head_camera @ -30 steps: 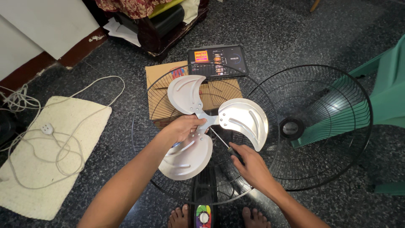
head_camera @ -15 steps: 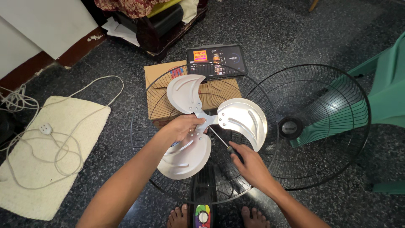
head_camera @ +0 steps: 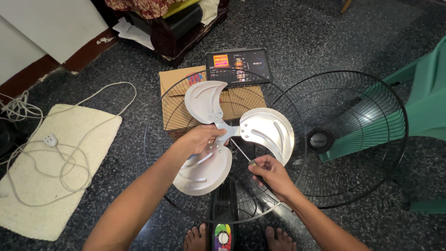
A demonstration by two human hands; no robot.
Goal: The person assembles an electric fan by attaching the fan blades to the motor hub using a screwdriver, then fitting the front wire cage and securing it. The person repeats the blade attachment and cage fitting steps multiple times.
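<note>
Head view: left hand (head_camera: 200, 138) clasps hub of metal fan blade (head_camera: 223, 135) sitting inside rear guard (head_camera: 155, 153). Right hand (head_camera: 269, 174) pinches screwdriver (head_camera: 241, 153), tip at hub. Step looks like hub screw work; next move needs steady turning.

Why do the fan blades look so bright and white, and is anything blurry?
Head view: the metal fan blades catch overhead light and glare pale; the left hand and right hand with the screwdriver look sharp, not blurred; straight edges bend toward the corners, and the tablet glows.
</note>
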